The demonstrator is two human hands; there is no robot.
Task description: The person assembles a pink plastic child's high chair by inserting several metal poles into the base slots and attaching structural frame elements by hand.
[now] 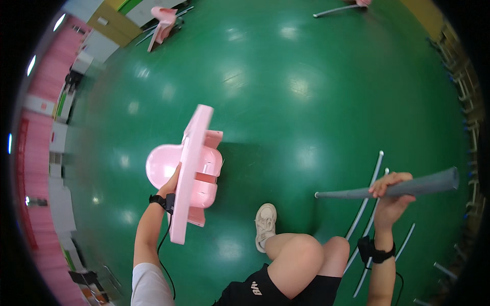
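A pink plastic high-chair seat (191, 168) stands tipped on its side to the left, its flat rim running nearly upright in the picture. My left hand (172, 181) grips this rim from the left, with part of the fingers hidden behind it. On the right, my right hand (390, 189) is wrapped round a grey tubular leg (429, 182), which lies about level across the picture and has a pale tip at its left end. Several thin silver-grey tubes (366, 201) lie on the floor under and beside my right forearm.
My bent knees and a white shoe (265, 224) are between the two hands. Another pink seat (164, 23) with tubes lies far left on the green floor (286, 102). Cabinets (99, 48) line the left, metal frames (467, 97) the right. A cable hangs from each wrist.
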